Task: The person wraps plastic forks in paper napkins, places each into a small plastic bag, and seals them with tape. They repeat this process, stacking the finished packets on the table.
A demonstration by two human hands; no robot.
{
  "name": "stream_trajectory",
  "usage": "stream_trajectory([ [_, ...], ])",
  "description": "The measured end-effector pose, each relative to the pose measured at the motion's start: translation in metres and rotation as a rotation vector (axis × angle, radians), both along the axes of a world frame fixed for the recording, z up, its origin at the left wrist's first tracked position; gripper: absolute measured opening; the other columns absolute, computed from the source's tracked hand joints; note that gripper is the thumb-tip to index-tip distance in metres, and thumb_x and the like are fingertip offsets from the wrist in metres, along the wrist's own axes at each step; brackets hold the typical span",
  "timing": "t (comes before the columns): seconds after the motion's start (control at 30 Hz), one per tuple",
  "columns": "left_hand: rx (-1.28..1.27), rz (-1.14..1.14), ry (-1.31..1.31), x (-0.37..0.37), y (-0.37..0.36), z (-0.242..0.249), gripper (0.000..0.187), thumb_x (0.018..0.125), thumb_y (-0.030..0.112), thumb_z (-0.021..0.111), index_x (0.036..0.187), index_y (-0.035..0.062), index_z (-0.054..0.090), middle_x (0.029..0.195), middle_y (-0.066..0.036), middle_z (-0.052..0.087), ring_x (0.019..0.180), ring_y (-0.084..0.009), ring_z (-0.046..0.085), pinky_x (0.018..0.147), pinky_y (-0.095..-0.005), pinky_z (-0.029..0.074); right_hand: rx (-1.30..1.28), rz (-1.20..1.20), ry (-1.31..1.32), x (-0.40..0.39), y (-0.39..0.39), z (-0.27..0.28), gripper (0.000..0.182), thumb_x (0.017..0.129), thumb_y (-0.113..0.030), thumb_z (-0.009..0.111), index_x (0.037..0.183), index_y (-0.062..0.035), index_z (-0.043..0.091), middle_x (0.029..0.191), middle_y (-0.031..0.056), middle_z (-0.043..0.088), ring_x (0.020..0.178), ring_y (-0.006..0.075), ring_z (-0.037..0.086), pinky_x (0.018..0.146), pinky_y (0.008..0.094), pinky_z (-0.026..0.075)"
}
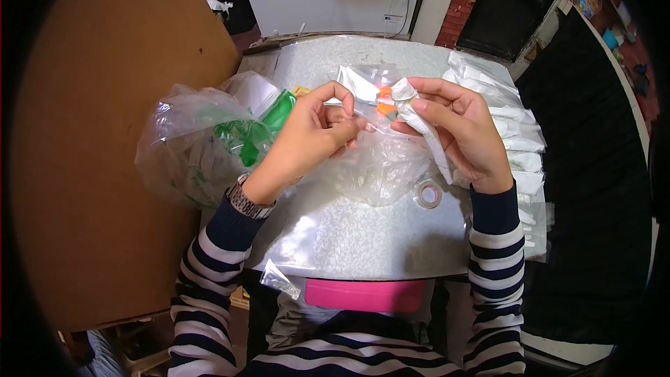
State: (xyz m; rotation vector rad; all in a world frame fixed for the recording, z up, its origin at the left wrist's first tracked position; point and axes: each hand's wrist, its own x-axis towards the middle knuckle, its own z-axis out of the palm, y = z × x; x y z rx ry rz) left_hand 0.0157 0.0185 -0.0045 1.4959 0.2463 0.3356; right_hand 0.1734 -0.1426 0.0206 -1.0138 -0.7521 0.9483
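Note:
My right hand (471,129) pinches a folded white paper napkin (422,126) between thumb and fingers, its long end hanging down toward the wrist. My left hand (310,132) is closed just left of it, thumb and fingertips together. A thin clear strip seems to run from those fingertips, but I cannot make it out. Behind the napkin are orange pieces (385,107), partly hidden. Below both hands lies a crumpled clear plastic bag (380,171). A roll of clear tape (428,195) rests flat on the table below my right hand.
Several white napkin bundles (513,126) lie in a row along the table's right side. A large clear bag with green print (185,139) sits at the left. A clear wrapper (280,281) overhangs the front edge, near a pink object (366,294). A brown panel (112,132) stands left.

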Motion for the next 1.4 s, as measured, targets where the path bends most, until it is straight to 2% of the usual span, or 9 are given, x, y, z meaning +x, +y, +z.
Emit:
stream_trajectory([
  [0.13,0.047,0.059,0.021,0.001,-0.004,-0.001,0.025,0.089,0.007,0.068,0.097,0.0091,0.045,0.082,-0.004,0.07,0.059,-0.0001,0.05,0.047,-0.0157,0.031,0.01,0.022,0.004,-0.001,0.003,-0.008,0.032,0.09,0.002,0.061,0.121,0.0096,0.056,0.108,0.0151,0.064,0.095,0.0145,0.064,0.085,0.0247,0.054],
  [0.33,0.082,0.101,-0.002,0.002,-0.007,0.004,0.029,0.088,0.008,0.071,0.104,0.0063,0.047,0.077,-0.001,0.069,0.056,0.001,0.047,0.046,-0.0157,0.029,-0.015,0.014,-0.019,-0.003,0.003,-0.006,0.033,0.09,0.001,0.061,0.122,0.0088,0.056,0.109,0.0151,0.064,0.095,0.014,0.064,0.086,0.0237,0.054],
  [0.53,0.086,0.08,0.049,0.002,-0.006,0.003,0.034,0.087,0.009,0.072,0.115,0.002,0.054,0.075,-0.001,0.068,0.054,-0.0001,0.048,0.046,-0.0166,0.031,-0.037,0.002,-0.039,0.002,0.003,-0.007,0.031,0.091,0.001,0.06,0.121,0.0098,0.057,0.109,0.0162,0.065,0.094,0.0147,0.065,0.084,0.0246,0.055],
  [0.73,0.101,0.081,0.06,0.001,-0.007,0.004,0.034,0.085,0.01,0.074,0.113,0.0019,0.056,0.072,0.0,0.067,0.054,-0.0007,0.049,0.046,-0.0166,0.032,-0.137,-0.065,-0.214,0.004,0.004,-0.01,0.029,0.091,-0.002,0.061,0.119,0.0073,0.06,0.112,0.0144,0.064,0.095,0.0147,0.064,0.082,0.0252,0.056],
  [0.83,0.143,0.095,0.06,0.002,-0.005,0.004,0.036,0.08,0.01,0.078,0.106,-0.0013,0.055,0.066,-0.002,0.065,0.055,-0.0027,0.053,0.049,-0.018,0.039,-0.157,-0.065,-0.312,0.002,0.001,-0.009,0.027,0.091,-0.004,0.061,0.116,0.0055,0.062,0.114,0.0132,0.063,0.096,0.0151,0.064,0.081,0.0268,0.058],
  [0.93,0.219,0.128,0.012,0.005,-0.004,-0.004,0.035,0.081,0.009,0.078,0.108,0.0021,0.056,0.071,0.0,0.066,0.053,-0.0003,0.05,0.045,-0.0168,0.033,-0.207,0.001,-0.328,0.003,-0.002,-0.003,0.026,0.091,-0.004,0.06,0.116,0.0054,0.063,0.114,0.0125,0.061,0.097,0.0155,0.063,0.079,0.0284,0.06],
  [1.13,0.243,0.145,0.023,0.005,-0.006,-0.003,0.036,0.081,0.008,0.078,0.108,0.0013,0.055,0.071,0.0,0.066,0.054,0.0002,0.05,0.045,-0.0164,0.035,-0.284,0.034,-0.467,0.009,-0.007,0.003,0.027,0.09,-0.003,0.06,0.115,0.0054,0.064,0.108,0.0113,0.063,0.091,0.0145,0.062,0.077,0.0279,0.06],
  [1.23,0.23,0.14,0.041,0.003,-0.006,0.0,0.037,0.078,0.011,0.081,0.103,-0.0004,0.056,0.071,-0.002,0.067,0.063,-0.0033,0.059,0.058,-0.019,0.045,-0.302,0.058,-0.528,0.008,-0.007,0.002,0.028,0.089,-0.002,0.059,0.115,0.0048,0.065,0.104,0.0111,0.064,0.088,0.0137,0.062,0.075,0.0281,0.06],
  [1.4,0.268,0.116,-0.008,0.004,-0.006,-0.003,0.037,0.077,0.012,0.082,0.102,-0.0009,0.057,0.073,-0.003,0.067,0.065,-0.0036,0.059,0.059,-0.019,0.046,-0.345,0.051,-0.583,0.007,-0.007,0.002,0.03,0.087,0.0,0.057,0.116,0.0043,0.065,0.101,0.0104,0.065,0.084,0.0132,0.062,0.074,0.0278,0.06],
])
